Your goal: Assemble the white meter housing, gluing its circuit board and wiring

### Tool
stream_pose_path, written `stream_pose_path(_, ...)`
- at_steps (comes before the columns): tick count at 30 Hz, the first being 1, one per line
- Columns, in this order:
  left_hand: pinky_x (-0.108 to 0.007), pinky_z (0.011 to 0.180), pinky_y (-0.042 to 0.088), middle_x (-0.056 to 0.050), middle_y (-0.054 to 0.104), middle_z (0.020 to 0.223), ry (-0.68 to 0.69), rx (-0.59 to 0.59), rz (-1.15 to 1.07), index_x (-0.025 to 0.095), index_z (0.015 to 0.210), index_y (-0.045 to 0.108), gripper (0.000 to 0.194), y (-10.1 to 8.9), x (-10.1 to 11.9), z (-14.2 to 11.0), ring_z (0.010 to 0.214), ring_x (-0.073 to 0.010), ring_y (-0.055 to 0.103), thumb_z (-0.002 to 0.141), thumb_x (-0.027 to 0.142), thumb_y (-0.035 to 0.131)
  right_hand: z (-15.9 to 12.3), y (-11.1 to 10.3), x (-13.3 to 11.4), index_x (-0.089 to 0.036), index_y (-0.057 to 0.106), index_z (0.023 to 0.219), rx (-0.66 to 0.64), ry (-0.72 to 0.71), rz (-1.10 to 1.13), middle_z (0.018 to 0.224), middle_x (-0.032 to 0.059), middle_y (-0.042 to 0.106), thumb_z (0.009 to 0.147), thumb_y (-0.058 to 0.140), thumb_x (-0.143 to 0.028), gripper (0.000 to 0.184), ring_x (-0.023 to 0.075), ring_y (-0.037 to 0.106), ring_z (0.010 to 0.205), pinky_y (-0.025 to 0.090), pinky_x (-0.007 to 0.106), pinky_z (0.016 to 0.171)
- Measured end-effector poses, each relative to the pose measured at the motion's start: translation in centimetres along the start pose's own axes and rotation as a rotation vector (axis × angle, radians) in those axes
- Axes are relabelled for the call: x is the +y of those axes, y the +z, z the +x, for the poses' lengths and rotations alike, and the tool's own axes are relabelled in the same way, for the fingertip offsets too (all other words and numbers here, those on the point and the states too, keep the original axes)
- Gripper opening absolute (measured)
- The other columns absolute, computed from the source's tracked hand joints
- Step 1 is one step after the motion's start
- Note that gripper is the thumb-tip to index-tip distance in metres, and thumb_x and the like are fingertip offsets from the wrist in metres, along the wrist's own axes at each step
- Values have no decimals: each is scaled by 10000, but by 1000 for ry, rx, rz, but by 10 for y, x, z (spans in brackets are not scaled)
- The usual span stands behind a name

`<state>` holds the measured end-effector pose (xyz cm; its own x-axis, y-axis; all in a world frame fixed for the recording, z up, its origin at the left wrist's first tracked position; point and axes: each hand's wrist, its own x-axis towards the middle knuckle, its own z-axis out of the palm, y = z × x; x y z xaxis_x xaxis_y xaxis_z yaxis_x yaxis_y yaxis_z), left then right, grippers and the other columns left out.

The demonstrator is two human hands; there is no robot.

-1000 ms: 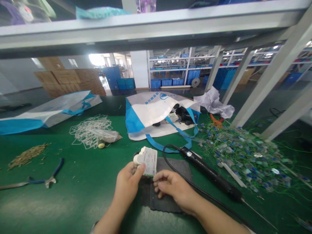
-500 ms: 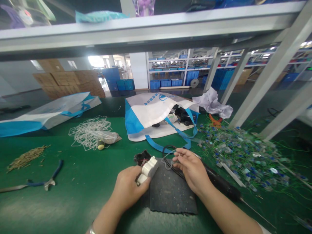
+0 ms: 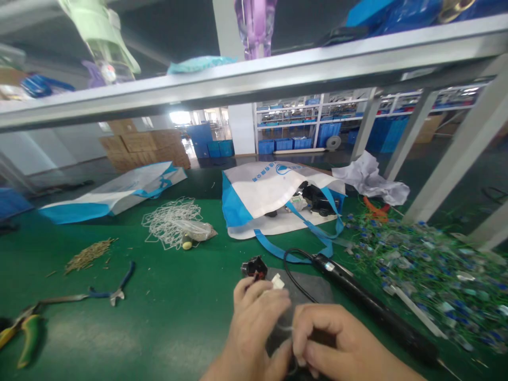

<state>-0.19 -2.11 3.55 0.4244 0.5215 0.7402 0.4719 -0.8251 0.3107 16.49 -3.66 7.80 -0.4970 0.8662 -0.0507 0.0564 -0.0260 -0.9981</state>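
My left hand (image 3: 254, 328) is curled around a white plastic part (image 3: 278, 281), mostly hidden by the fingers. A black part (image 3: 254, 266) with reddish wires shows just beyond those fingers. Close on its right, my right hand (image 3: 337, 338) pinches a thin pale wire (image 3: 283, 329) that runs between both hands. Under them lies a dark cloth (image 3: 319, 287), partly covered. To the right of my right hand rests a black pen-shaped power tool (image 3: 369, 301) with a thin tip and a black cord (image 3: 293, 278).
A white-and-blue bag (image 3: 257, 196) holding black parts lies ahead. Green wires with small clear pieces (image 3: 432, 275) heap at right. Blue-handled pliers (image 3: 117, 291), yellow-green-handled pliers (image 3: 29, 338), small sticks (image 3: 87, 255) and white bent wires (image 3: 172, 222) lie left. A shelf (image 3: 254, 79) crosses above.
My hands have come together lower in view, the right bringing the pale wire toward the left. The white part is now largely covered by my left fingers. The view has shifted leftward and up.
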Motion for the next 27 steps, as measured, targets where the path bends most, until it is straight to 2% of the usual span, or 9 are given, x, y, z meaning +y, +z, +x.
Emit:
stream_pose_path(3,-379,840,352,-15,594,657,-171,-95,-237,184,701,555,107,2,5,3,692,-151,538,723,148,457,3,1,6,-163,568,607,12,-9,16,592,-2,508,694,550,-206,98,108,466,526,362,233,513)
stream_pose_path(6,-279,638,422,-49,569,655,-516,-149,-544,155,684,568,163,3,2,3,643,-151,525,741,274,473,10,-3,16,-159,559,632,67,-56,80,588,-7,497,703,564,-274,135,99,450,507,353,233,506)
stream_pose_path(9,-249,591,400,-42,532,605,-687,-159,-682,141,614,567,256,0,-1,3,614,-147,502,729,363,508,16,-7,26,-166,568,675,104,-82,129,608,0,511,710,573,-311,149,110,464,530,360,229,489)
stream_pose_path(13,-220,516,347,-3,472,531,-795,-120,-675,137,608,554,293,-17,-6,9,518,-114,435,715,409,526,26,-13,43,-187,570,824,391,-124,117,697,14,562,708,568,-338,191,127,495,570,401,268,562)
stream_pose_path(17,-203,478,290,23,440,505,-898,-185,-528,138,629,549,255,-53,-27,16,482,-97,382,709,379,526,38,-22,66,-174,549,734,672,-18,-15,583,-3,541,657,592,-312,163,140,499,510,402,289,553)
stream_pose_path(20,-210,500,318,11,489,543,-863,-302,-297,143,638,566,253,-85,-61,24,514,-118,434,699,383,513,43,-24,80,-178,536,749,668,-12,-68,565,-5,529,674,550,-318,159,154,510,527,410,286,537)
stream_pose_path(22,-229,525,363,-5,529,562,-883,-329,19,147,632,588,245,-107,-88,31,536,-149,488,688,374,515,44,-23,86,-178,533,776,645,-29,-144,614,7,539,693,516,-311,157,161,526,570,420,285,549)
stream_pose_path(24,-292,600,408,-51,573,631,-940,-217,375,137,680,612,221,-127,-111,39,622,-217,546,668,343,533,43,-21,90,-175,525,803,632,-34,-227,657,18,544,714,483,-303,162,166,538,613,432,284,566)
stream_pose_path(27,-450,799,356,-178,543,973,-924,47,669,90,1004,542,357,-142,-124,46,956,-336,481,723,285,440,42,-20,92,-168,500,859,621,-31,-288,692,32,541,752,434,-321,197,172,551,653,450,283,585)
